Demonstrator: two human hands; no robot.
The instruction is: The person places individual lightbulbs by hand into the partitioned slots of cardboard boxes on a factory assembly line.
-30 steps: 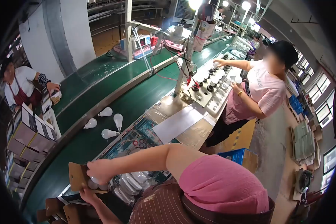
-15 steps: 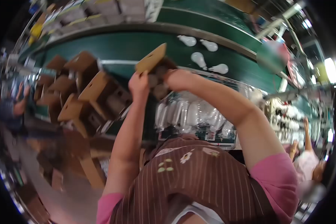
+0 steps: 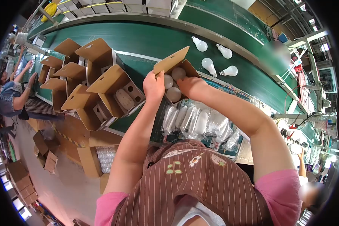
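Observation:
My left hand [image 3: 153,86] grips the near wall of a small open cardboard box [image 3: 172,62] with its flap raised. Three white bulbs [image 3: 173,81] sit inside the box. My right hand [image 3: 189,85] rests on the box's right side, fingers against the bulbs; whether it grips one I cannot tell. Directly below the box lies a row of clear plastic bulb trays [image 3: 199,121].
Several open empty cardboard boxes [image 3: 101,84] stand to the left on the bench. Several loose white bulbs [image 3: 214,60] lie on the green conveyor belt [image 3: 147,37]. Other people work at the far left [image 3: 15,94] and lower right. Flat cartons sit on the floor.
The view swung from the line on the right down to the box, and has steadied. The box has come slightly nearer, my hands still on it; the bulbs inside now show clearly.

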